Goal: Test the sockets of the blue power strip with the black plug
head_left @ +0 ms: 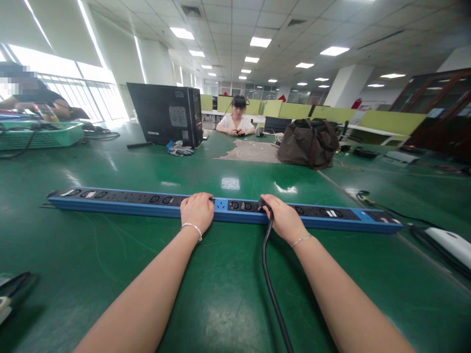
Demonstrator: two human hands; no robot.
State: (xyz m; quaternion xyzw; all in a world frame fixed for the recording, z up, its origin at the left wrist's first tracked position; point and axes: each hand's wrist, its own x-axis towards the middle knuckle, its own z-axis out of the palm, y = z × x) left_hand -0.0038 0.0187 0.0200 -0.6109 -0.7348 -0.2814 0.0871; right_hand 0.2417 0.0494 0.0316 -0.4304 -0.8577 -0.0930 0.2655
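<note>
A long blue power strip (121,208) with a black socket face lies across the green table in front of me. My left hand (197,210) is wrapped over the strip left of its middle, beside a blue socket section. In my right hand (283,216) a black power plug (262,204) is pinched at the strip's sockets, right of the middle. Whether its pins are fully in a socket is hidden by the fingers. The plug's thick black cable (269,274) hangs from my fingers and runs down toward the near edge of the view.
A black computer case (165,113) stands at the back left with gloves (180,148) beside it. A brown bag (307,144) sits back right, and a green basket (55,135) far left. Cables and a white device (451,245) lie at right. One person (236,120) sits opposite; another is far left.
</note>
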